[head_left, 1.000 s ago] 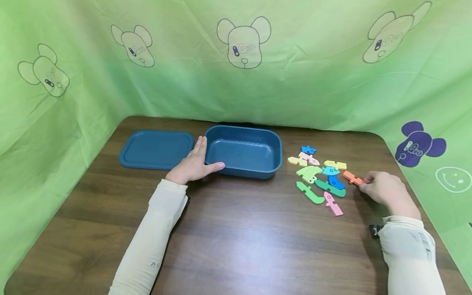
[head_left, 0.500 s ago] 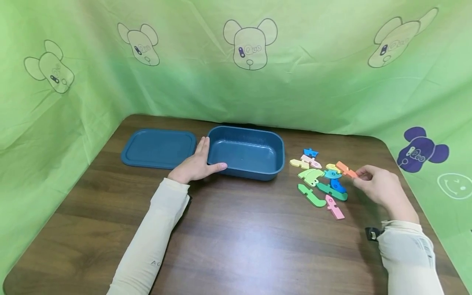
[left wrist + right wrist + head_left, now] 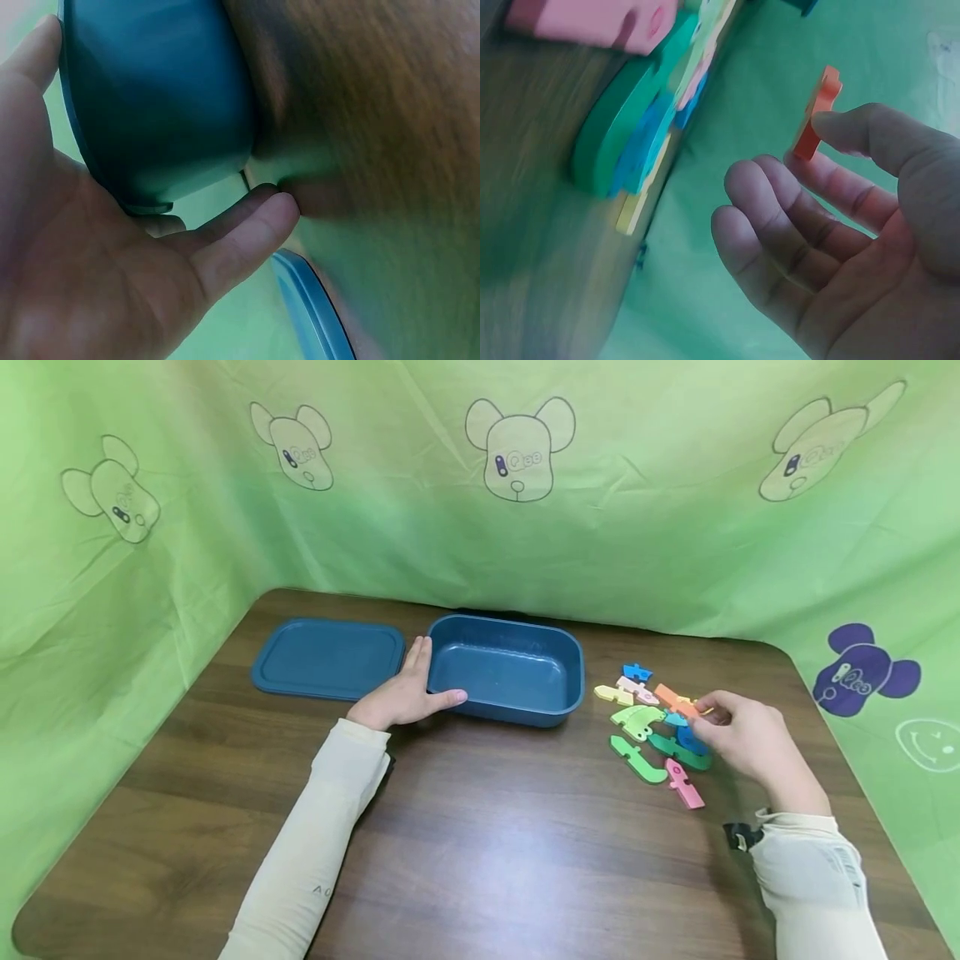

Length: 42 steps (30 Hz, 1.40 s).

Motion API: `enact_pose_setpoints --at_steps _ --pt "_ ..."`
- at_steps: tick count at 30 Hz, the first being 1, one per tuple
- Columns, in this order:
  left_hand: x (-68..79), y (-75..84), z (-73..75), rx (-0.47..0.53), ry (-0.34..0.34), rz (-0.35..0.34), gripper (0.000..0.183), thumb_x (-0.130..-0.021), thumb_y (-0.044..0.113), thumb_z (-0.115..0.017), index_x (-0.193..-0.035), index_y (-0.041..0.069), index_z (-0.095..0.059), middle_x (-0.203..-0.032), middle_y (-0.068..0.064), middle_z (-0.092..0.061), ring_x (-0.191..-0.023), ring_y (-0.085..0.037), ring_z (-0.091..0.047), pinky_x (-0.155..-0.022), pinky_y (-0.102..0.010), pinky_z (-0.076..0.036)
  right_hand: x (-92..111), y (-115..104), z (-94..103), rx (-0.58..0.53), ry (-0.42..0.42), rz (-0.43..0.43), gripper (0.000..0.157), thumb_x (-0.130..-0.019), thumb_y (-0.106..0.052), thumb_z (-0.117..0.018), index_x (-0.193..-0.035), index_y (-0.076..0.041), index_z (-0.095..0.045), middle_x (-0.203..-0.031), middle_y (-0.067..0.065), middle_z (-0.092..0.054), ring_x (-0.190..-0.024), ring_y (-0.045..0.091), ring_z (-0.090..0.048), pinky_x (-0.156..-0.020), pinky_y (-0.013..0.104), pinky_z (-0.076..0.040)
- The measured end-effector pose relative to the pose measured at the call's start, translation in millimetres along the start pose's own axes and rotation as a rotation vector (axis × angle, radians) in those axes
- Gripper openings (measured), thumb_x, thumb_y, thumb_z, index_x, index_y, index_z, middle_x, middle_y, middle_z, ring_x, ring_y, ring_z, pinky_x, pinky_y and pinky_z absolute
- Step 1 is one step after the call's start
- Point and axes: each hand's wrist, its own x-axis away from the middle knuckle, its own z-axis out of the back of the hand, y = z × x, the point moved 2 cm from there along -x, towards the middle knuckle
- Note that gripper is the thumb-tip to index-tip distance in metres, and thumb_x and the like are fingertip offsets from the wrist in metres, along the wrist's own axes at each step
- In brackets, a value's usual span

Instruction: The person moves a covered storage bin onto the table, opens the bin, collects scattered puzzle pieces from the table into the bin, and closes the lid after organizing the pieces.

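Observation:
My right hand [image 3: 750,739] pinches an orange puzzle piece [image 3: 817,112] between thumb and index finger, raised off the table in the right wrist view. Beneath and beside it lies a cluster of flat coloured puzzle pieces: a light green one with eyes [image 3: 637,722], a green curved one [image 3: 636,760], a dark green one [image 3: 678,752], a pink one [image 3: 683,783] and several others. My left hand [image 3: 401,693] rests with spread, straight fingers at the left front corner of a blue open box [image 3: 506,706], its thumb along the front rim.
A blue lid [image 3: 327,658] lies flat on the wooden table [image 3: 480,827], left of the box. A green printed curtain [image 3: 390,527] hangs behind the table and along both sides.
The right hand has lifted the orange puzzle piece and carried it left, over the other pieces. The left hand keeps its place at the box; the head view has shifted slightly.

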Motion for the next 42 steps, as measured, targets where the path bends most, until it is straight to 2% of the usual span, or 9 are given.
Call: enact_pose_setpoints --at_steps 8,16,23,28,42 --pt "0.3 -3.9 -0.4 0.000 -0.006 0.007 0.117 -0.090 0.071 -0.058 -0.160 0.014 0.017 -0.166 0.000 0.023 -0.153 -0.026 -0.003 -0.116 -0.047 -0.026 -6.8 -25.0 -11.7 -0.019 -0.001 0.061 0.020 -0.093 -0.017 -0.068 -0.107 -0.002 -0.067 -0.086 0.006 -0.071 -0.080 0.026 -0.062 -0.068 0.039 -0.045" --pt "0.7 -6.0 1.2 0.003 0.000 0.005 0.117 -0.090 0.071 -0.058 -0.160 0.014 0.017 -0.166 -0.001 0.023 -0.153 -0.026 0.000 -0.117 -0.048 -0.024 -28.0 -51.8 -14.4 -0.028 -0.025 0.107 0.017 -0.094 -0.015 -0.064 -0.107 -0.004 -0.067 -0.088 0.005 -0.069 -0.082 0.026 -0.060 -0.069 0.039 -0.043" --pt "-0.8 -5.2 1.7 -0.008 0.001 0.007 0.118 -0.090 0.072 -0.058 -0.160 0.014 0.017 -0.166 -0.001 0.022 -0.153 -0.025 -0.001 -0.118 -0.046 -0.023 -49.4 -77.7 -18.2 -0.040 -0.043 0.152 0.014 -0.093 -0.013 -0.061 -0.103 -0.005 -0.068 -0.081 0.003 -0.068 -0.070 0.022 -0.054 -0.065 0.038 -0.041" --pt "-2.5 -4.5 1.8 -0.008 0.004 -0.004 0.117 -0.091 0.070 -0.058 -0.160 0.012 0.017 -0.166 -0.003 0.022 -0.153 -0.027 -0.003 -0.118 -0.046 -0.023 -63.3 -93.8 -24.1 -0.052 -0.060 0.183 0.012 -0.091 -0.011 -0.063 -0.100 -0.006 -0.069 -0.079 0.001 -0.067 -0.071 0.022 -0.054 -0.065 0.037 -0.041" --pt "-2.0 -1.3 1.1 -0.009 0.005 0.010 0.117 -0.090 0.072 -0.057 -0.160 0.014 0.017 -0.166 -0.001 0.022 -0.153 -0.027 -0.006 -0.117 -0.047 -0.026 -96.1 -119.2 -35.8 -0.037 -0.123 0.242 0.014 -0.091 -0.013 -0.066 -0.099 -0.002 -0.070 -0.083 0.007 -0.069 -0.076 0.025 -0.059 -0.065 0.036 -0.046"
